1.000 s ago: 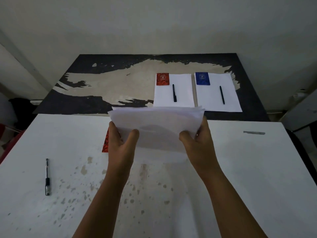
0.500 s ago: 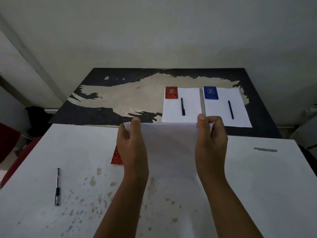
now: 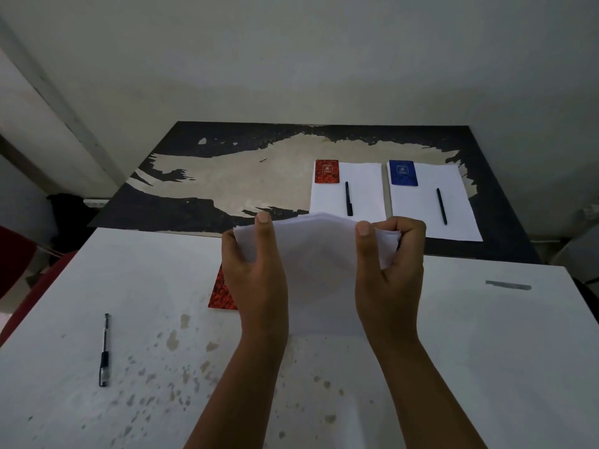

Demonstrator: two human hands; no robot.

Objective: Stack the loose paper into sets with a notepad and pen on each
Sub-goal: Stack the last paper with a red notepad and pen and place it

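I hold a stack of loose white paper [image 3: 319,254] upright over the white table [image 3: 486,351]. My left hand [image 3: 256,273] grips its left edge and my right hand [image 3: 389,270] grips its right edge, and the top bows upward. A red notepad [image 3: 222,291] lies flat, partly hidden behind my left hand. A black pen [image 3: 104,350] lies at the near left. On the dark far table [image 3: 227,176] are two finished sets: paper with a red notepad [image 3: 326,171] and pen [image 3: 348,198], and paper with a blue notepad [image 3: 403,172] and pen [image 3: 441,205].
A grey strip [image 3: 508,285] lies on the white table at the right. Brown stains [image 3: 175,341] speckle the near surface. Something red [image 3: 16,264] stands off the table's left edge. A wall rises behind the far table.
The paper stack went from tilted flat to standing upright, and its top now bows upward as my hands squeeze the sides. The camera has tilted slightly, shifting the view.
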